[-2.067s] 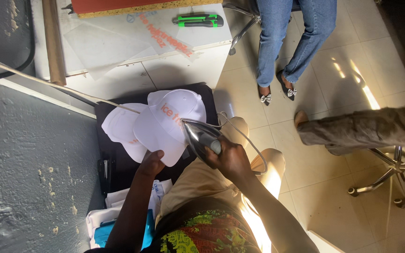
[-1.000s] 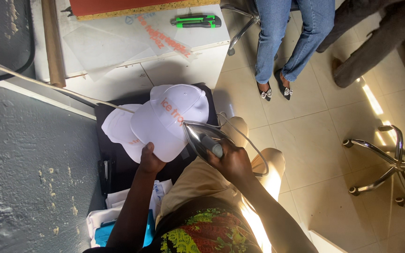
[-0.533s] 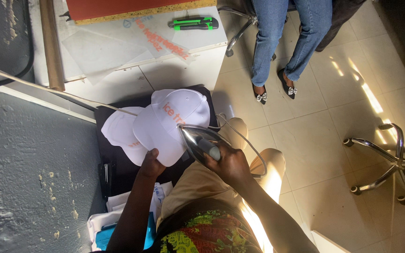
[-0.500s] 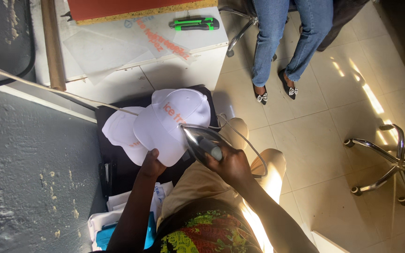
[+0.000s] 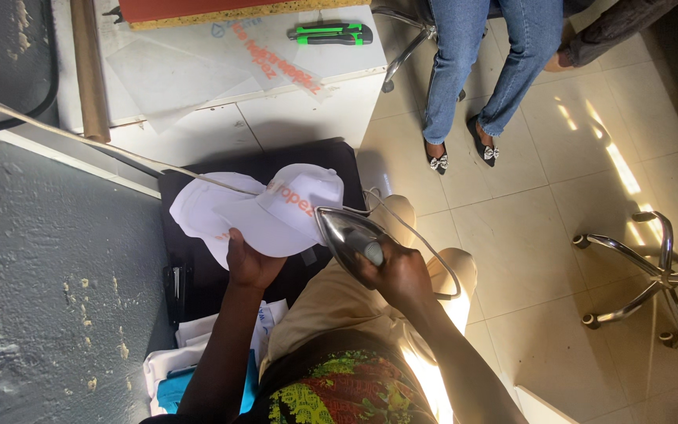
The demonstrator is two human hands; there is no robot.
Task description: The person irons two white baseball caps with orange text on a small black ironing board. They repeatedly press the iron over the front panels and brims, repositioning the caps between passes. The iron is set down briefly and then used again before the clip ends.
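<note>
White caps [image 5: 264, 216], stacked one inside another and marked with orange lettering on the front, sit over a black padded surface [image 5: 198, 271] in front of a seated person, between a grey plastered wall on the left and a tiled floor on the right. The person's left hand [image 5: 249, 265] grips the lower edge of the stack from underneath, fingers curled out of sight behind the fabric, so how many caps it holds cannot be counted. To the right, the right hand [image 5: 400, 275] is closed around the handle of a silver electric iron [image 5: 344, 234], whose pointed tip meets the side of the nearest cap; the soleplate's face is turned away from the camera and whether it presses flat cannot be told. A pale cord [image 5: 103, 145] crosses from the left edge and disappears beneath the caps. Below the left arm lies a pile of white and blue fabric [image 5: 190, 365], partly hidden by the forearm. Above, a white table [image 5: 308, 98] carries clear film sheets and a green and black utility knife [image 5: 331, 33]. Further right, another person's legs in blue jeans [image 5: 480, 63] are cut off at the top edge, and a chrome chair base [image 5: 637, 275] runs out of frame.
</note>
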